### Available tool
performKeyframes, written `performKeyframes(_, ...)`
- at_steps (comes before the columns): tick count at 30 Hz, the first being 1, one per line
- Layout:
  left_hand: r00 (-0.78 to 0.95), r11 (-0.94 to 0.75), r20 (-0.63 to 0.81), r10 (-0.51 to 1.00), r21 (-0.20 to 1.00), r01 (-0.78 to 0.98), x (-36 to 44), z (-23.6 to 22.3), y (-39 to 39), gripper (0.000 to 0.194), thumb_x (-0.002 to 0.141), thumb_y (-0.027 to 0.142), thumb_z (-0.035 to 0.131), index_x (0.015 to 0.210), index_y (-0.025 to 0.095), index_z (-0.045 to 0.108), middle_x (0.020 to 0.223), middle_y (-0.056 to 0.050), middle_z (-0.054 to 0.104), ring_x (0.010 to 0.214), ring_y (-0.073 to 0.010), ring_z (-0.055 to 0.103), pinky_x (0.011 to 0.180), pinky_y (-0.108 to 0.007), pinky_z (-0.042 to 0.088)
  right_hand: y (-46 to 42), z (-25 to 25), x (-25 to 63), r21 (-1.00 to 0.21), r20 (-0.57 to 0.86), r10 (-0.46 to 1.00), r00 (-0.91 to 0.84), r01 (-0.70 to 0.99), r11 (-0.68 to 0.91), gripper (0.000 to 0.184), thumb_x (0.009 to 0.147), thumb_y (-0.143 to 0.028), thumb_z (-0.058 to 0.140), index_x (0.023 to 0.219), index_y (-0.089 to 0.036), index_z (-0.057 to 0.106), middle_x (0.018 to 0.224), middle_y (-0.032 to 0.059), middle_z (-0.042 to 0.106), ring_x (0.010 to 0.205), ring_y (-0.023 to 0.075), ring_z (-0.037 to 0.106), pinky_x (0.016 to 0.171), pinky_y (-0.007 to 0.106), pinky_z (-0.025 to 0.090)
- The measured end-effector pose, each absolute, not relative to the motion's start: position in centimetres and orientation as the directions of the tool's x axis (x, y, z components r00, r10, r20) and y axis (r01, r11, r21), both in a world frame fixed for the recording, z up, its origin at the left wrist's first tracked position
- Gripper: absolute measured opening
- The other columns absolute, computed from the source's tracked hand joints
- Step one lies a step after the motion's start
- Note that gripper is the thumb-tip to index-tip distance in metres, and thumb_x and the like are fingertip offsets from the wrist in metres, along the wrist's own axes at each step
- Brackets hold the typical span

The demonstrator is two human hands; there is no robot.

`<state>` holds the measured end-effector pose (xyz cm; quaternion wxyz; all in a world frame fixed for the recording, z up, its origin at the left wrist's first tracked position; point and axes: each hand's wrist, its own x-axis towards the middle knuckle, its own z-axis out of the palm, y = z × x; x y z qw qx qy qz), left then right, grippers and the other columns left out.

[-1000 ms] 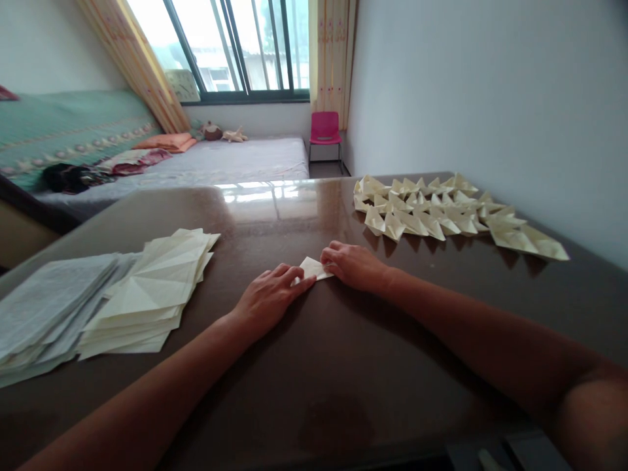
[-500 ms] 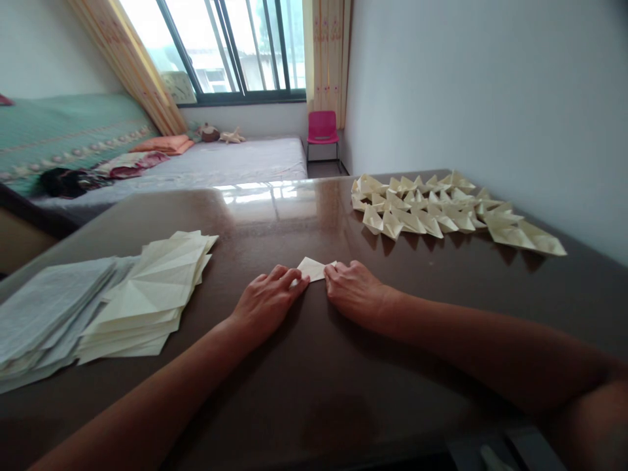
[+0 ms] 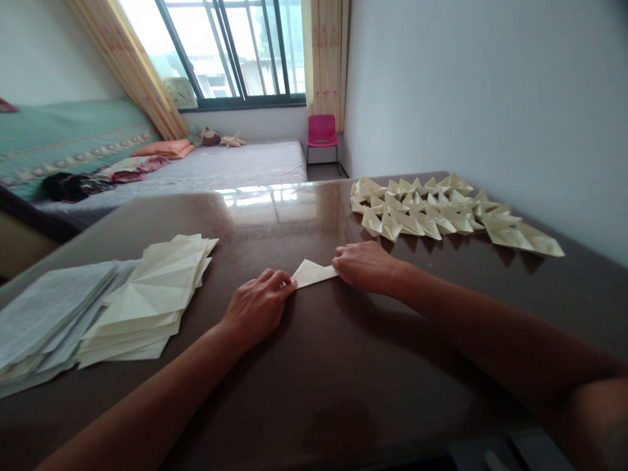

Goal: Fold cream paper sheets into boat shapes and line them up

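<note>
A small cream sheet of folded paper (image 3: pixel 311 273) lies at the middle of the brown table (image 3: pixel 275 386), a peak showing on its far side and a straight edge facing me. My left hand (image 3: pixel 260 297) is closed on its left end, thumb and fingers pinched together. At the opposite end my right hand (image 3: pixel 366 265) has its fingers curled down and closed on the paper's right tip. Both ends of the paper are hidden under my fingers.
To the left lies a stack of creased cream sheets (image 3: pixel 152 288), beside a pile of greyish sheets (image 3: pixel 53 311). Folded paper pieces (image 3: pixel 417 208) stand in rows at the right near the wall. Beyond the table are a bed (image 3: pixel 260 160) and a pink chair (image 3: pixel 322 133).
My hands have moved apart, the left one leftward and nearer me, the right one rightward. More of the folded paper shows between them.
</note>
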<state>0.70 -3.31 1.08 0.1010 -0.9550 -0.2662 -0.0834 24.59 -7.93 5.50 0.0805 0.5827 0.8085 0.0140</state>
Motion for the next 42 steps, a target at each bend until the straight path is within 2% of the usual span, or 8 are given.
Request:
performKeyframes(5, 0.842, -0.846, 0.254, 0.476, -0.131, 0.518, 0.4, 1.0, -2.9, 0.031, 0.089, 0.020, 0.043, 0.112, 0.026, 0.063, 0.104, -0.004, 0.063, 0.093, -0.0200, 0.055, 0.069, -0.030, 0.048, -6.2, 4.0, 26.1, -0.099, -0.012, 0.936, -0.352, 0.932, 0.349, 0.035, 0.086, -0.049, 0.055, 0.105, -0.022, 0.063, 0.107, 0.0079, 0.061, 0.094, 0.0218, 0.060, 0.060, 0.025, 0.039)
performKeyframes(12, 0.834, -0.842, 0.312, 0.454, -0.156, 0.517, 0.7, 0.8, -3.1, 0.025, 0.095, 0.031, 0.042, 0.095, 0.025, 0.066, 0.094, -0.002, 0.065, 0.087, -0.0176, 0.056, 0.063, -0.027, 0.044, -4.9, 1.8, 26.1, -0.478, -0.028, 0.937, -0.348, 0.828, 0.294, 0.030, 0.073, -0.030, 0.072, 0.099, -0.017, 0.063, 0.090, 0.0028, 0.061, 0.074, 0.0131, 0.055, 0.064, 0.022, 0.039)
performKeyframes(14, 0.828, -0.841, 0.341, 0.446, -0.156, 0.517, 1.0, 0.8, -3.3, 0.025, 0.095, 0.031, 0.042, 0.100, 0.025, 0.065, 0.099, -0.001, 0.065, 0.091, -0.0175, 0.056, 0.065, -0.026, 0.045, -5.0, 1.7, 25.7, -0.536, -0.006, 0.930, -0.369, 0.786, 0.308, 0.029, 0.073, -0.026, 0.071, 0.099, -0.017, 0.063, 0.086, 0.0012, 0.060, 0.073, 0.0123, 0.054, 0.064, 0.021, 0.038)
performKeyframes(20, 0.831, -0.835, 0.320, 0.455, -0.171, 0.523, 1.6, 0.9, -3.5, 0.042, 0.094, 0.032, 0.045, 0.134, 0.020, 0.047, 0.132, -0.003, 0.056, 0.107, -0.0228, 0.051, 0.083, -0.033, 0.048, -5.6, 1.7, 24.6, -0.560, 0.068, 0.909, -0.410, 0.738, 0.375, 0.027, 0.076, -0.018, 0.066, 0.103, -0.020, 0.066, 0.081, -0.0009, 0.056, 0.070, 0.0104, 0.051, 0.066, 0.022, 0.037)
performKeyframes(27, 0.837, -0.852, 0.224, 0.500, -0.050, 0.522, 1.7, 0.7, -2.7, 0.036, 0.095, 0.034, 0.041, 0.127, 0.024, 0.054, 0.123, -0.004, 0.062, 0.115, -0.0237, 0.048, 0.089, -0.038, 0.044, -5.8, 1.7, 24.6, -0.541, 0.133, 0.921, -0.367, 0.751, 0.378, 0.014, 0.073, -0.021, 0.071, 0.087, -0.018, 0.068, 0.094, 0.0009, 0.057, 0.071, 0.0090, 0.052, 0.066, 0.021, 0.037)
performKeyframes(31, 0.841, -0.864, 0.238, 0.485, -0.016, 0.503, 1.7, 0.3, -2.5, 0.037, 0.096, 0.033, 0.041, 0.130, 0.024, 0.051, 0.127, -0.005, 0.060, 0.120, -0.0234, 0.045, 0.096, -0.040, 0.040, -5.9, 2.3, 25.1, -0.551, 0.083, 0.845, -0.528, 0.682, 0.481, 0.009, 0.076, -0.021, 0.068, 0.085, -0.020, 0.070, 0.094, 0.0005, 0.057, 0.073, 0.0091, 0.053, 0.068, 0.021, 0.038)
performKeyframes(36, 0.866, -0.891, 0.245, 0.436, -0.018, 0.454, 1.6, 0.1, -2.0, 0.037, 0.094, 0.031, 0.044, 0.130, 0.025, 0.052, 0.122, -0.006, 0.060, 0.118, -0.0236, 0.045, 0.103, -0.044, 0.034, -5.7, 2.7, 25.7, -0.574, -0.004, 0.782, -0.623, 0.642, 0.508, 0.019, 0.075, -0.031, 0.071, 0.090, -0.020, 0.070, 0.091, 0.0012, 0.059, 0.074, 0.0108, 0.056, 0.068, 0.022, 0.040)
performKeyframes(42, 0.867, -0.894, 0.253, 0.429, -0.019, 0.448, 1.6, 0.3, -1.9, 0.037, 0.093, 0.029, 0.045, 0.129, 0.026, 0.052, 0.123, -0.007, 0.056, 0.119, -0.0248, 0.043, 0.103, -0.045, 0.033, -5.6, 2.3, 25.2, -0.571, 0.001, 0.874, -0.487, 0.717, 0.400, 0.022, 0.085, -0.036, 0.059, 0.090, -0.016, 0.065, 0.080, 0.0011, 0.063, 0.068, 0.0106, 0.055, 0.062, 0.021, 0.038)
